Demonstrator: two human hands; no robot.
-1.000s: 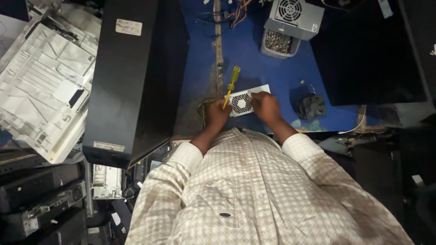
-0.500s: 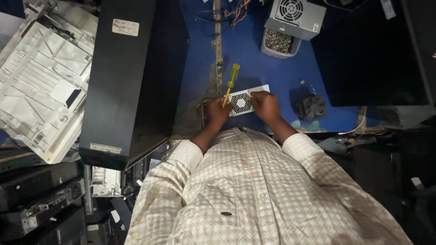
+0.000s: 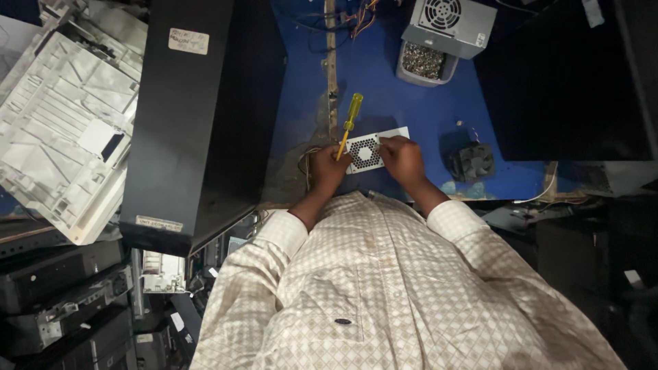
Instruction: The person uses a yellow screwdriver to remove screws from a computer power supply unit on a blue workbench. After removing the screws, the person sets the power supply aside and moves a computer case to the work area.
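Gripping a yellow-handled screwdriver (image 3: pixel 349 123), left hand (image 3: pixel 330 171); right hand (image 3: pixel 402 159) pinches vented grey plate (image 3: pixel 370 149) beside white-labelled black case (image 3: pixel 188 116).

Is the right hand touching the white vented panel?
Touching. The head view shows the right hand with fingers resting on the white vented panel at its right end, no gap visible.

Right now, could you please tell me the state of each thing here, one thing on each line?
Left hand: closed on the yellow screwdriver.
Yellow screwdriver: tilted, tip down at the grille plate.
Grille plate: lying flat on the blue table.
Right hand: pressing the plate's right side.
Small black fan: loose, lying on the table.
Grey power supply box: cased, fan grille up.
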